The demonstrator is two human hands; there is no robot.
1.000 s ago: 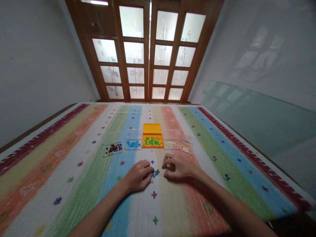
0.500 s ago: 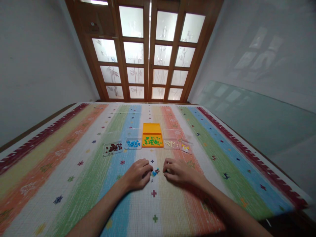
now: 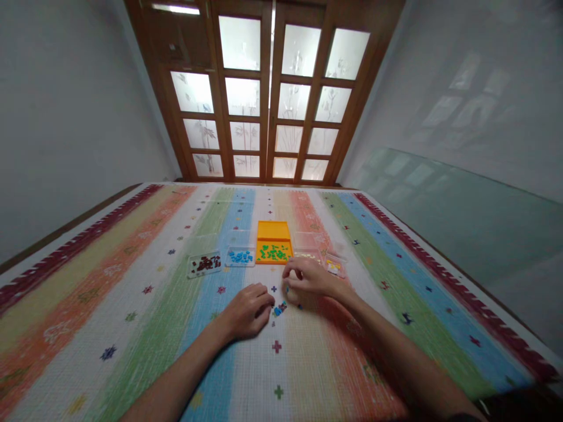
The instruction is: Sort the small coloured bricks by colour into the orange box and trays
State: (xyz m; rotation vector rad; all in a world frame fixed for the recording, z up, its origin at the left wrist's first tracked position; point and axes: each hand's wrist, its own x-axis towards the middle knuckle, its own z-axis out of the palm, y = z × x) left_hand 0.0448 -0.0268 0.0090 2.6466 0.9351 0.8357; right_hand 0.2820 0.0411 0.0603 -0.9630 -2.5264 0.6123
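My left hand (image 3: 248,310) rests curled on the striped cloth (image 3: 132,328), its fingertips touching a small heap of blue and red pieces (image 3: 278,308). My right hand (image 3: 308,276) is lifted a little, fingers pinched together on something too small to name, and hovers just in front of the clear tray of white pieces (image 3: 308,253). Beyond it stands an orange tray with green pieces (image 3: 273,241). To its left are a clear tray of blue pieces (image 3: 240,257) and one of dark red pieces (image 3: 204,264). A clear tray with yellow pieces (image 3: 334,265) lies right of my hand.
The cloth covers a wide table that runs back to wooden doors with frosted panes (image 3: 264,94). A sheet of glass (image 3: 461,217) leans along the right wall. The table's right edge (image 3: 505,328) drops off near my right forearm.
My right hand has risen from beside the small heap and moved away from me toward the row of trays, fingers pinched. My left hand has stayed by the heap.
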